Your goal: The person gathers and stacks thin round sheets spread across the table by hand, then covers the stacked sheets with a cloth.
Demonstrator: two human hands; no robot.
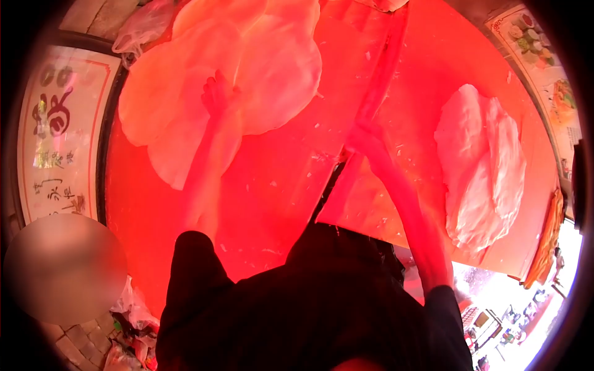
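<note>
My left hand (pixel 216 96) lies over a spread of large, thin, pale round sheets (pixel 278 74), which look like flat dough and overlap one another at the upper left of the table. Its fingers are apart on the sheets' surface. My right hand (pixel 365 137) is at the seam between two boards, fingers bunched together at the lower end of a long narrow strip (pixel 380 77) running up along the seam. What these fingers hold, if anything, I cannot tell. To the right rests a folded stack of pale, wrinkled sheets (pixel 479 170).
Red light floods the table (pixel 266 198), which has small scraps on it. A dark gap (pixel 328 193) splits its near edge. A sign with writing (pixel 62 136) stands at left, plastic bags (pixel 145 28) behind. A blurred round shape (pixel 65 269) is at lower left.
</note>
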